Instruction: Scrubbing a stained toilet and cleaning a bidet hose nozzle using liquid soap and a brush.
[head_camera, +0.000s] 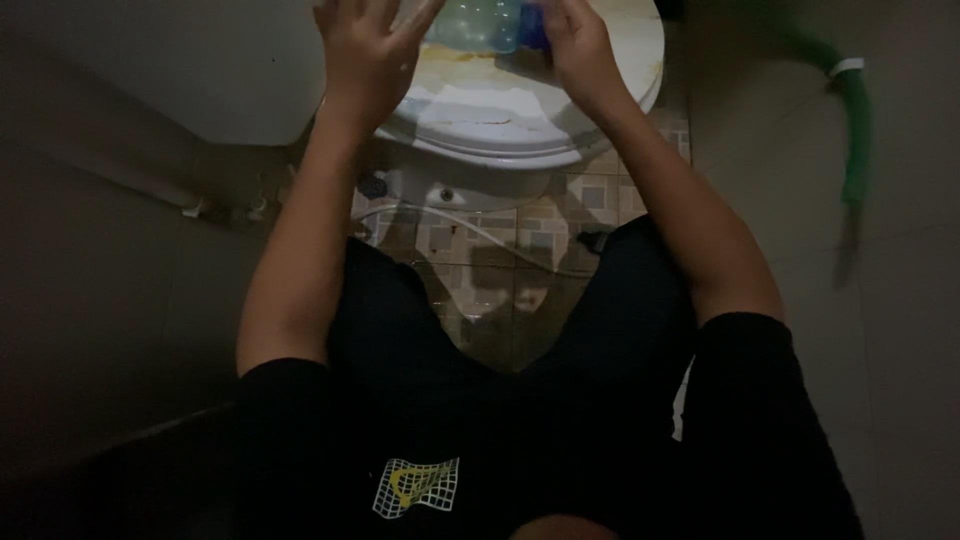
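Over the stained toilet lid (560, 105), my left hand (368, 50) is spread open and empty, my right hand (575, 45) clasps a clear plastic bottle (480, 25), and stains remain unwiped.

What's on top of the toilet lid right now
Brownish stains streak the closed toilet lid. Above it the left hand is spread open and the right hand grips a clear bottle; what lies under them is hidden.

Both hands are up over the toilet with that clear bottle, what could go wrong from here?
The clear bottle seems gripped only by the right hand; the left hand is spread open beside it, so it could slip onto the stained toilet lid. Dim light hides the tiled floor, possibly wet.
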